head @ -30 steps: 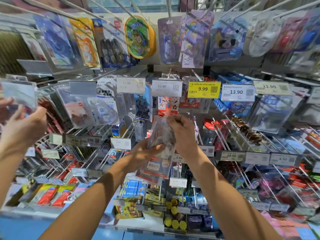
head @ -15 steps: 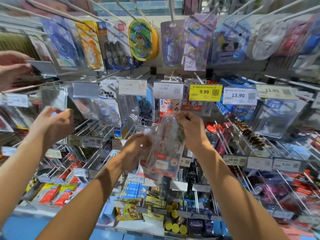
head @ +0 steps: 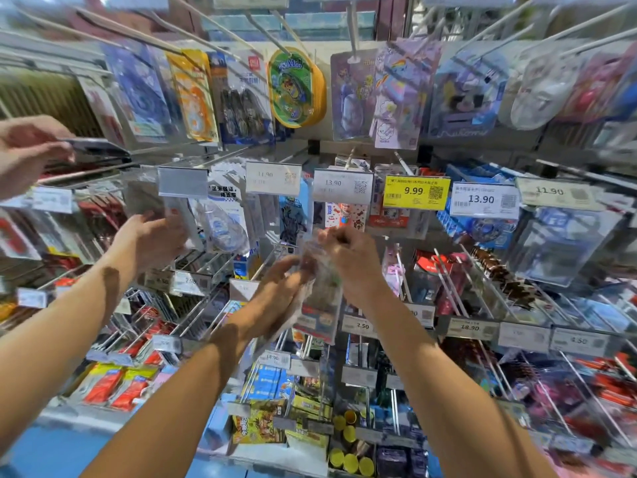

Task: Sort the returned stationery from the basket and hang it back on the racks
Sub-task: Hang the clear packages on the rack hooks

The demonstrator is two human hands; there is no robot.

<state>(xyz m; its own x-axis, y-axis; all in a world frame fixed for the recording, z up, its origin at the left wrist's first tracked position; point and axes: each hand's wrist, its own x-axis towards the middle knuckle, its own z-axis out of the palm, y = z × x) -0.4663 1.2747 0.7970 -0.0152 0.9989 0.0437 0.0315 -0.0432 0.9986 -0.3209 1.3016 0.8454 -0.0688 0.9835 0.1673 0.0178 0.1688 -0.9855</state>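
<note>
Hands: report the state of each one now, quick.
Left hand: holds the clear packet from the side.
Right hand: pinches the top of the same clear packet.

A wire peg rack (head: 510, 143) carries hanging stationery packs behind price tags. The yellow 9.99 tag (head: 416, 192) sits mid-row, with a white 13.90 tag (head: 482, 200) just right of it. Up and left of it hangs a green oval pack (head: 293, 88), and directly above it a purple rainbow card (head: 400, 94). Red packs (head: 113, 384) hang far below-left, and small yellow tubs (head: 350, 460) stand well below.
</note>
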